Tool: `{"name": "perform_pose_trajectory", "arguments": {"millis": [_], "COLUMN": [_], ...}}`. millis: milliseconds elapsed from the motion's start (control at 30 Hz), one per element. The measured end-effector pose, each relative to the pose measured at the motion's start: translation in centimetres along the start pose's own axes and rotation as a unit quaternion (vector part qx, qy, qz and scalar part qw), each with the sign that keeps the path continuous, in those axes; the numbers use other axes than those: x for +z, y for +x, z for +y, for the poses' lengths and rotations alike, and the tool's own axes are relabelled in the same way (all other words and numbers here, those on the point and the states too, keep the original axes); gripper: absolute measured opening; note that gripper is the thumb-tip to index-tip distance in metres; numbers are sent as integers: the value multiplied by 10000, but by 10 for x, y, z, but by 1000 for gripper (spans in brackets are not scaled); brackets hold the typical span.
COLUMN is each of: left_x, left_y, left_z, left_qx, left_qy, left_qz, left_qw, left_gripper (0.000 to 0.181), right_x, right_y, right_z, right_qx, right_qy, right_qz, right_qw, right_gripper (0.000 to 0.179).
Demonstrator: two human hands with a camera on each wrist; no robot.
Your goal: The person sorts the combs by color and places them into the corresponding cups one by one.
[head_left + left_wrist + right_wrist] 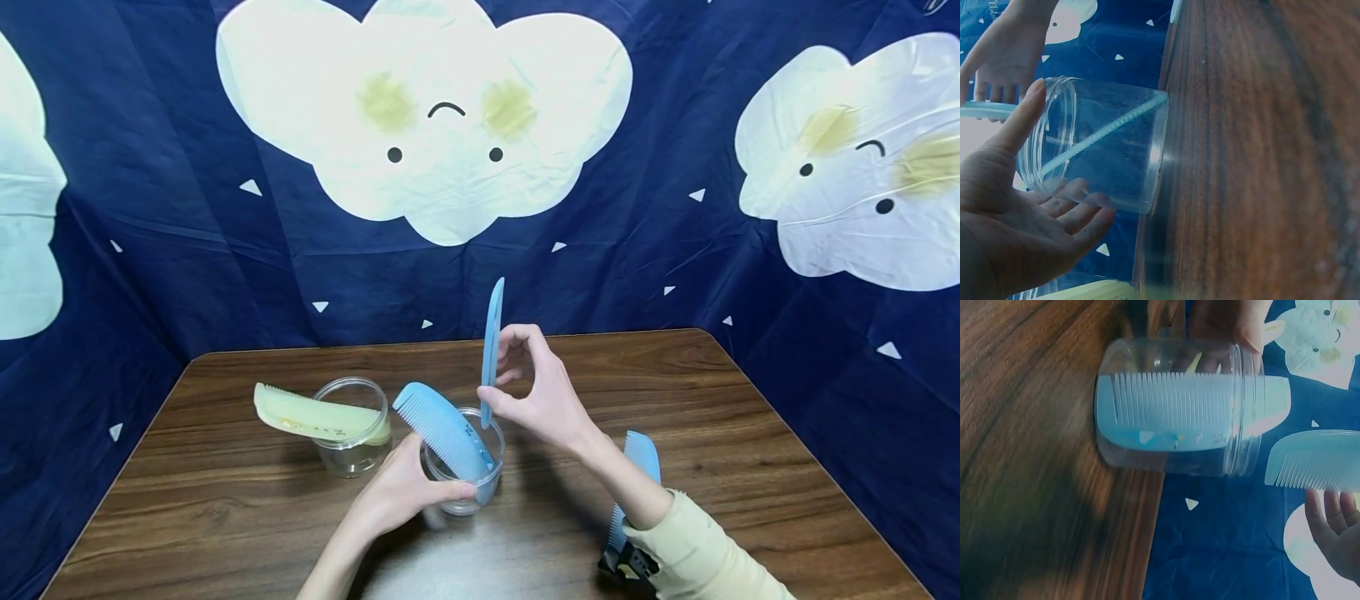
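My left hand (405,487) grips a clear plastic jar (1119,178) near its rim, thumb and fingers on opposite sides. A blue comb (446,437) leans inside this jar, its upper end sticking out past the rim. Between thumb and fingers, my right hand (543,400) pinches a second blue comb (492,342), held upright with its lower end right at the jar's mouth in the head view. The right wrist view shows this comb (1310,459) just beyond the rim, teeth toward the fingers.
Left of the held jar stands another clear jar (347,467) with a light green comb (307,414) slanting out over its rim. A further blue comb (642,454) lies at the right, partly hidden by my right forearm. Dark blue cloth (247,292) hangs around the wooden table (225,517).
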State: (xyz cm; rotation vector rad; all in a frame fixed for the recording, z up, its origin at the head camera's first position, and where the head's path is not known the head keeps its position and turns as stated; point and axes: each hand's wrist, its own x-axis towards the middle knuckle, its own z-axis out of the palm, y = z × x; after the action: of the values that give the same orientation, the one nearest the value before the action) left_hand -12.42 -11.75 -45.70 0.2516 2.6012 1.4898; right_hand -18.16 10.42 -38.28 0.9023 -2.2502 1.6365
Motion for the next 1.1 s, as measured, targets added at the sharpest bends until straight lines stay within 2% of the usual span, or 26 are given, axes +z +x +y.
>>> {"name": "perform_pose_trajectory", "arguments": {"millis": [200, 567, 900, 1100], "left_x": [1, 1, 0, -1], "left_y": [1, 1, 0, 0], "left_z": [-2, 1, 1, 1], "left_qx": [-19, 61, -13, -11], "left_qy": [-170, -162, -164, -241], "left_qz": [-67, -95, -86, -156], "left_qw": [9998, 9998, 9998, 9996], "left_gripper": [75, 76, 74, 73], "right_x": [8, 18, 23, 25], "right_y": [-1, -4, -9, -12], "right_z": [0, 3, 11, 16], "right_qx": [204, 414, 217, 336], "right_qy": [52, -161, -522, -705], "right_qz": [-123, -273, -422, -582], "right_qw": [9997, 9986, 9975, 9952], "right_gripper": [54, 55, 54, 55]}}
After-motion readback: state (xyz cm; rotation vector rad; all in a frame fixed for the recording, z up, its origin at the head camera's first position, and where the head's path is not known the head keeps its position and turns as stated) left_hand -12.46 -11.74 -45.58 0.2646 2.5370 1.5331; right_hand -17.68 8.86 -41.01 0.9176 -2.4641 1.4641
